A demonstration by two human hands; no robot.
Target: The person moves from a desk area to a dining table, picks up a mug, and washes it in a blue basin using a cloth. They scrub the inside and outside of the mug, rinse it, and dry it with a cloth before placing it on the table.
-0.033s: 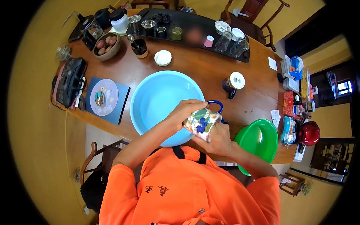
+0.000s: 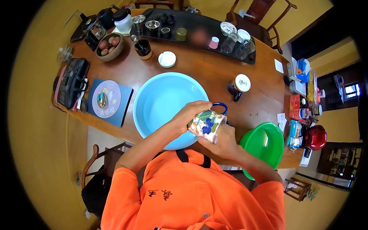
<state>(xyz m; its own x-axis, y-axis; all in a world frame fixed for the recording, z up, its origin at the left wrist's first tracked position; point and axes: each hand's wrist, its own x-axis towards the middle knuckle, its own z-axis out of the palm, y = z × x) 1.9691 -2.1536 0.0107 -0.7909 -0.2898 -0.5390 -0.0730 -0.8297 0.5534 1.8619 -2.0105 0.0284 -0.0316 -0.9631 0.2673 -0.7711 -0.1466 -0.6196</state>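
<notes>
Between my two hands, a mug (image 2: 207, 124) lies tilted on its side over the near right rim of a light blue basin (image 2: 165, 97). It is white, with painted flowers and green leaves, and has a dark blue handle (image 2: 220, 105). My left hand (image 2: 191, 114) wraps over the mug's left and far side. Closed at its right end is my right hand (image 2: 223, 142), with the thumb on the near side. The mug hides some of the right fingers, so I cannot tell whether they reach inside.
A green basin (image 2: 268, 143) stands right of my right hand. Beyond lies a dark lidded mug (image 2: 234, 87). A white ashtray-like dish (image 2: 167, 59), a bowl of roundish items (image 2: 109, 46) and a black tray (image 2: 207, 44) with glasses are farther back. A round mat (image 2: 109, 109) lies left.
</notes>
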